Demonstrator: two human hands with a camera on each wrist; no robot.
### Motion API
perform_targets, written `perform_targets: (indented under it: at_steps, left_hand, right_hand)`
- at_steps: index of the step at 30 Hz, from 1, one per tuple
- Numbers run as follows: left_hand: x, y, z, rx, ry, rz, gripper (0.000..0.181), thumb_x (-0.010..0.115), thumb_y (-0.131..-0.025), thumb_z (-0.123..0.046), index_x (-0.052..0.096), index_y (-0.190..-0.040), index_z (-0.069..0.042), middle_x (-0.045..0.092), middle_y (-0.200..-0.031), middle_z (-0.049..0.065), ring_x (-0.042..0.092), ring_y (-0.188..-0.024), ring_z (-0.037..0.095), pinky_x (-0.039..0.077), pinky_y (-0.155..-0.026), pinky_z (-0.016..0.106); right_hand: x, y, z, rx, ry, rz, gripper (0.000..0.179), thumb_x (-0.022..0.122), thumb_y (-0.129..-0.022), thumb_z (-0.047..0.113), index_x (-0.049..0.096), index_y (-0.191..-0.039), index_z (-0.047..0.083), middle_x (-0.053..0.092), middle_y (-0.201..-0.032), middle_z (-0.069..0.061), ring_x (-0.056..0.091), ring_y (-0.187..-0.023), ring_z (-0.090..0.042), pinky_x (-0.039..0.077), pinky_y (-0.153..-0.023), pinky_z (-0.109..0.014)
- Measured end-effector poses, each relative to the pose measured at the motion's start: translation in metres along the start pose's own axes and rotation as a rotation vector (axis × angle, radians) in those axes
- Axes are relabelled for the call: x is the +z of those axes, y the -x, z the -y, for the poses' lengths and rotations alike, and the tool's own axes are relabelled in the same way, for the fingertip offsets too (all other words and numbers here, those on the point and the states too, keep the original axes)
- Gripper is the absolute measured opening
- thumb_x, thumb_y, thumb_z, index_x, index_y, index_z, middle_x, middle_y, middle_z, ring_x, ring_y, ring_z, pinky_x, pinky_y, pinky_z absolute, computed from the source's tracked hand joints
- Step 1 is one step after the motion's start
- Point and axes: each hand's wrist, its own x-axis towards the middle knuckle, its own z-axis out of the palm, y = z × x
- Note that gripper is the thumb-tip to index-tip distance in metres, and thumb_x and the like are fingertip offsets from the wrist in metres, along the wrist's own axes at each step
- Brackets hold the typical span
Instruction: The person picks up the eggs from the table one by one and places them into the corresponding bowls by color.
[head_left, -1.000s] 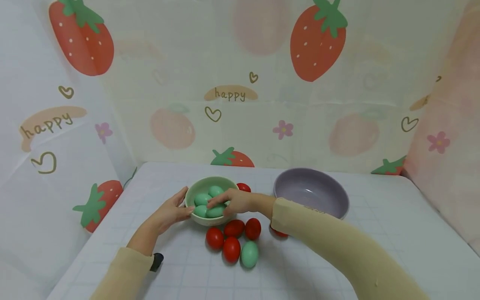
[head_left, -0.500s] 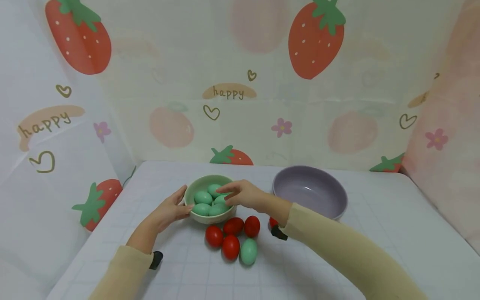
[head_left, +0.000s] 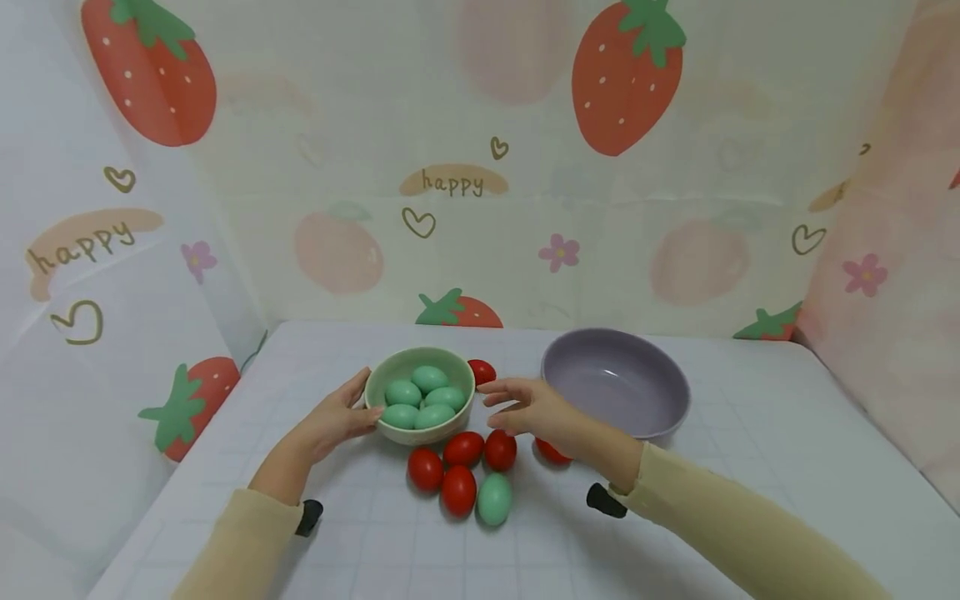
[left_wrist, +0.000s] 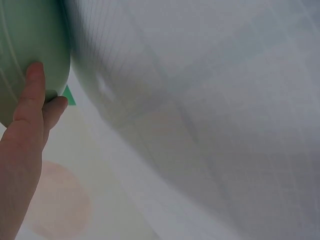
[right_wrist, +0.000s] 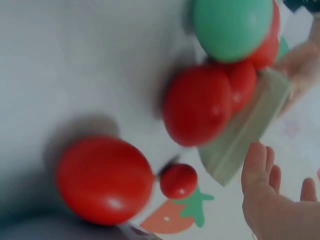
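Observation:
My left hand [head_left: 330, 427] holds the left side of a light green bowl [head_left: 387, 371], thumb at the rim and fingers along the outer wall. Inside lie several green eggs [head_left: 430, 380]. In the left wrist view, fingers [left_wrist: 32, 100] lie against the bowl's outside. My right hand [head_left: 547, 415] hovers right of the bowl, fingers loosely spread and holding nothing. Below and near it, several red eggs [head_left: 459, 492] cluster in front of the bowl beside one green egg [head_left: 494, 500]. Another red egg [right_wrist: 104, 180] sits apart, partly hidden under the right forearm in the head view.
A purple bowl [head_left: 611, 383] stands at the back right, partly behind the right wrist; its visible inside holds nothing. One red egg [head_left: 482, 372] lies behind the green bowl's right side. A printed cloth backdrop [head_left: 465, 250] rises behind the white table [head_left: 750, 433].
My right hand let go of a green egg in the green bowl, lifted out, and moved right over the table. The left hand has stayed on the bowl.

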Motion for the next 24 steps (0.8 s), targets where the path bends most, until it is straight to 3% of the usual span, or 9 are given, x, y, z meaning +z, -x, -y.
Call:
perform_targets:
  at_steps: [8,13,17,24]
  left_hand:
    - [-0.002,-0.001,0.001,0.007,-0.012,0.003,0.087,0.056,-0.101,-0.005,-0.009,-0.159,-0.005,-0.015,-0.165,0.020,0.000,-0.152,0.045,0.040,-0.113,0.048]
    - [-0.002,-0.002,0.002,0.007,-0.015,0.010,0.087,0.056,-0.101,-0.005,-0.009,-0.159,-0.005,-0.016,-0.165,0.020,0.001,-0.152,0.045,0.042,-0.112,0.046]
    - [-0.002,-0.004,0.001,0.007,-0.022,0.004,0.087,0.056,-0.101,-0.005,-0.009,-0.159,-0.005,-0.015,-0.165,0.020,0.003,-0.152,0.045,0.043,-0.111,0.045]
    - [-0.002,-0.003,0.000,0.000,-0.014,0.002,0.088,0.057,-0.101,-0.004,-0.009,-0.159,-0.005,-0.015,-0.166,0.019,0.002,-0.152,0.044,0.042,-0.111,0.045]
  right_hand:
    - [0.007,0.025,-0.025,0.049,-0.019,-0.011,0.052,0.072,-0.092,0.014,0.057,-0.141,0.006,0.058,-0.138,-0.020,0.066,-0.107,-0.020,0.058,-0.088,-0.040]
    - [0.009,0.038,-0.040,0.005,0.050,0.036,0.052,0.073,-0.090,0.012,0.058,-0.139,0.005,0.059,-0.135,-0.017,0.065,-0.104,-0.019,0.059,-0.077,-0.038]
    - [0.012,0.043,-0.047,-0.049,0.090,0.037,0.050,0.074,-0.090,0.011,0.060,-0.137,0.004,0.056,-0.134,-0.018,0.062,-0.107,-0.023,0.060,-0.074,-0.039]
    - [0.022,0.047,-0.052,-0.049,0.102,-0.018,0.048,0.076,-0.088,0.009,0.063,-0.134,0.004,0.058,-0.125,-0.016,0.062,-0.107,-0.027,0.059,-0.077,-0.036]
